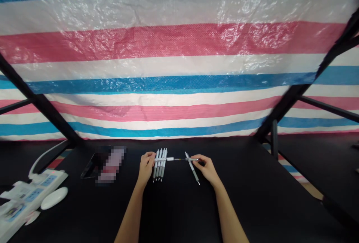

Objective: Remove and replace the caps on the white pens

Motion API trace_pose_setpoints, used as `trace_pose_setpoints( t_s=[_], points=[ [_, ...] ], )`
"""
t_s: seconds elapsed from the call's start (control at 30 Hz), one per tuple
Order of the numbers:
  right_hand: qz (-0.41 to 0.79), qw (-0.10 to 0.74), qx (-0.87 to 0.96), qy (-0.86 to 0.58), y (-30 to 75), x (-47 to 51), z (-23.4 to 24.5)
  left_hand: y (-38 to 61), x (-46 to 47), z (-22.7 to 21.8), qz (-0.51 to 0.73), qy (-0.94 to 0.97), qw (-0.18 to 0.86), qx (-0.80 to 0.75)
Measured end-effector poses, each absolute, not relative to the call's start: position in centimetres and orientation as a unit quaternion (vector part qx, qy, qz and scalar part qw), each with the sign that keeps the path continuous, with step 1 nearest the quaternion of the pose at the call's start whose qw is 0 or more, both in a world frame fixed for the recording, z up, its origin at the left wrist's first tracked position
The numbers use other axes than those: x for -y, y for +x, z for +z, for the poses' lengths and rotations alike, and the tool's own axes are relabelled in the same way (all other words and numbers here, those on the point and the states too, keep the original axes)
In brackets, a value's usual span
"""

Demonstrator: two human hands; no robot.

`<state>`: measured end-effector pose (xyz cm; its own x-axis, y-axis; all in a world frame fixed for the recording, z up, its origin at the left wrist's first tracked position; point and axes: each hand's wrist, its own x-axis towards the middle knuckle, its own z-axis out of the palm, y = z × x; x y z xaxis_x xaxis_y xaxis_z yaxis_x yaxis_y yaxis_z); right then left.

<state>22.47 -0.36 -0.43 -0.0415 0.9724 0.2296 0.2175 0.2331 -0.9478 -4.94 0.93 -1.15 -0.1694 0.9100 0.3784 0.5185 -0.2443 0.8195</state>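
Ballpoint pen [170, 159], parted into white barrel and grey grip along a thin refill [178, 159], spans the worktop's [179, 205] middle, left fingers [152, 155] pinching the barrel, right fingers [201, 157] the grip. Four pens [160, 170] lie side by side beneath the barrel, another pen [194, 173] slants beneath the grip, and smooth black surface stretches rightward. Leftward sit a phone [92, 165] and white power strip [36, 190]; glossy striped sheeting [168, 63] bounds the far edge.
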Motion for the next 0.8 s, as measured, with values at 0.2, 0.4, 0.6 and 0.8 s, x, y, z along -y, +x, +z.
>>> trace_pose_setpoints(
  t_s=[0.2,0.4,0.6,0.8],
  points=[
    [0.382,0.494,0.606,-0.493,22.79,0.29,-0.74,-5.45,-1.05,-1.11,0.483,0.612,0.198,-0.593],
    [0.381,0.49,0.609,-0.494,22.72,0.36,-0.55,-5.44,-0.95,-0.92,0.475,0.615,0.209,-0.594],
    [0.38,0.488,0.615,-0.488,22.61,0.26,-0.73,-5.36,-0.99,-0.95,0.475,0.622,0.213,-0.585],
    [0.383,0.486,0.617,-0.486,22.55,0.33,-0.65,-5.24,-1.0,-1.23,0.467,0.626,0.216,-0.585]
  ],
)
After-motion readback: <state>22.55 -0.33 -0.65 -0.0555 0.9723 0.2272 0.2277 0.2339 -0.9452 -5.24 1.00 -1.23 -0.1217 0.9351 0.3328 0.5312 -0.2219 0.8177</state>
